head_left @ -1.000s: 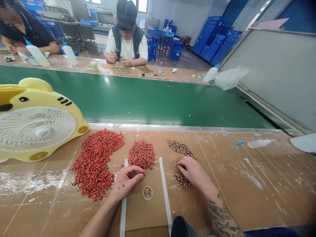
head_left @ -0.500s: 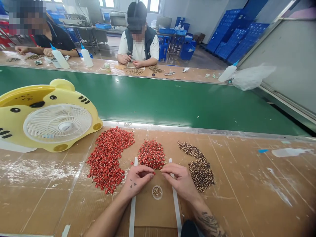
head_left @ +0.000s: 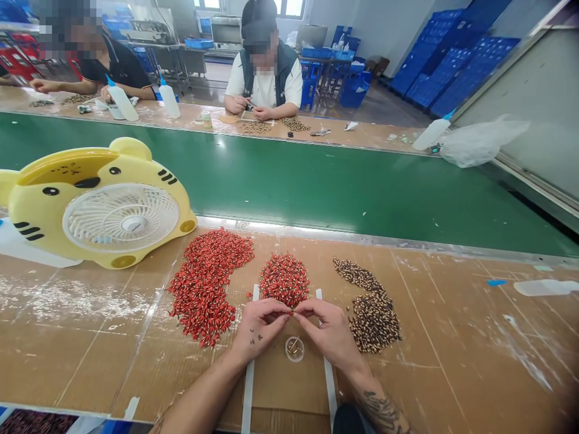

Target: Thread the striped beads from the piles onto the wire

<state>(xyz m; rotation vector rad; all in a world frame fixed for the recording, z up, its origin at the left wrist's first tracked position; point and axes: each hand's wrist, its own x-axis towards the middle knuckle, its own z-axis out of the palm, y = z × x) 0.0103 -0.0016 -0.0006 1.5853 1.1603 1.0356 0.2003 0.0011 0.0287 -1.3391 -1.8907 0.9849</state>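
Note:
My left hand (head_left: 262, 328) pinches a small red piece (head_left: 292, 313) between thumb and fingertips. Against it my right hand (head_left: 328, 331) brings its own closed thumb and forefinger; whatever they hold is too small to make out. The fingertips of both hands meet just in front of a small heap of red pieces (head_left: 284, 278). Below them stands a little clear round cup (head_left: 295, 349) with a thin stick in it. To the left lies a larger pile of red pieces (head_left: 205, 289), and to the right a pile of small black-and-cream pieces (head_left: 374, 319).
A yellow animal-faced fan (head_left: 181, 208) stands at the left. White tape strips (head_left: 249, 392) border the cardboard (head_left: 289, 386) under my hands. Beyond runs a green belt (head_left: 289, 181), with two people at the far bench. A white bottle (head_left: 543, 288) lies at right.
My hands have come together, so the fingertips that were slightly apart now meet at the red piece. The whole view has shifted a little.

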